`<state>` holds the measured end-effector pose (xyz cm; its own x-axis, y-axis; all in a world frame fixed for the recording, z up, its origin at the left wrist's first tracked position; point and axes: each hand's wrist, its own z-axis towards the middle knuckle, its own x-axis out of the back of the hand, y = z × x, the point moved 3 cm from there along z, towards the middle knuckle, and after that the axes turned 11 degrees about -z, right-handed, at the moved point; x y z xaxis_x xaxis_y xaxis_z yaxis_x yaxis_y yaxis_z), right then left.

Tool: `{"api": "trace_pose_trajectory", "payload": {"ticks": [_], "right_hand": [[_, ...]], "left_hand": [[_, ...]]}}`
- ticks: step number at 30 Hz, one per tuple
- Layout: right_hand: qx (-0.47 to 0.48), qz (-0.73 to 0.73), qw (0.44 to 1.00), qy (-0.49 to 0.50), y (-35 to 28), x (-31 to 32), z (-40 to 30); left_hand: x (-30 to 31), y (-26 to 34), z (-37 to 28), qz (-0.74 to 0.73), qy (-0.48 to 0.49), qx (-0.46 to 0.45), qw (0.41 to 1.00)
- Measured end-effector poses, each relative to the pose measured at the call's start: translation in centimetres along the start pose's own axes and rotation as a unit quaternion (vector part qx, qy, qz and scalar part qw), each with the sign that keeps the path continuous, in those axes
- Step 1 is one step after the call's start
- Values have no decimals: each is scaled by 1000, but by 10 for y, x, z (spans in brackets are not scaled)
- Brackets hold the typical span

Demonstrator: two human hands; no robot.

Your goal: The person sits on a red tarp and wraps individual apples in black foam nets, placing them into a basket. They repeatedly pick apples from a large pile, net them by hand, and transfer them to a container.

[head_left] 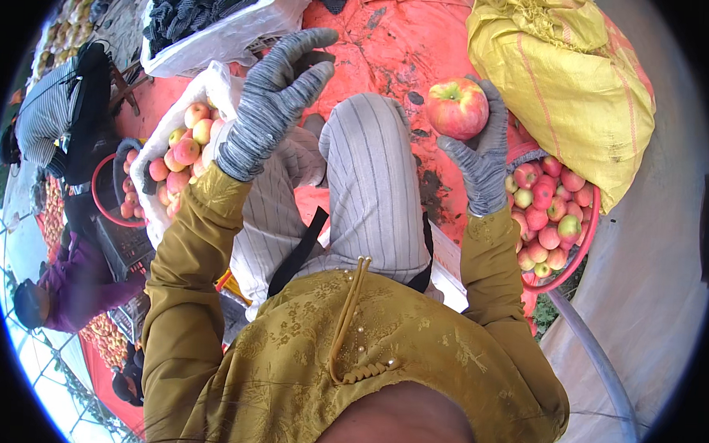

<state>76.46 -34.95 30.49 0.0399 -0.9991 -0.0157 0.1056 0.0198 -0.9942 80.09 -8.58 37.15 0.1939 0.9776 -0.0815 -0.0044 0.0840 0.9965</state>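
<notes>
A red and yellow apple [457, 108] rests in my right hand [480, 144], which wears a grey knit glove; its fingers and thumb hold the fruit from the right and below. Raised over the left side is my left hand [274, 101], in a matching grey glove, with fingers curved apart and nothing between them. Below and left of that hand, a crate lined with white plastic [152, 150] holds many apples [186, 151]. Beside my right forearm stands a round basket with a red rim [593, 230], full of smaller red and greenish apples [537, 218].
A white-lined crate [220, 35] of dark netting stands at upper left. A large yellow woven sack [570, 94] lies at upper right. Red sheeting [384, 52] covers the ground. At far left, people work near a red-rimmed basket [100, 195], black crates [122, 242] and more apples.
</notes>
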Motion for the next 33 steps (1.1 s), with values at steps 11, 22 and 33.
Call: {"api": "trace_pose_trajectory", "payload": {"ticks": [11, 22, 33], "right_hand": [[-18, 195, 968, -160, -111, -111, -37], [30, -64, 958, -278, -129, -199, -66], [-125, -157, 980, 4, -72, -65, -110]], "left_hand": [[-22, 84, -95, 144, -95, -251, 952], [178, 15, -223, -426, 208, -65, 878], [259, -136, -309, 537, 300, 96, 782]]}}
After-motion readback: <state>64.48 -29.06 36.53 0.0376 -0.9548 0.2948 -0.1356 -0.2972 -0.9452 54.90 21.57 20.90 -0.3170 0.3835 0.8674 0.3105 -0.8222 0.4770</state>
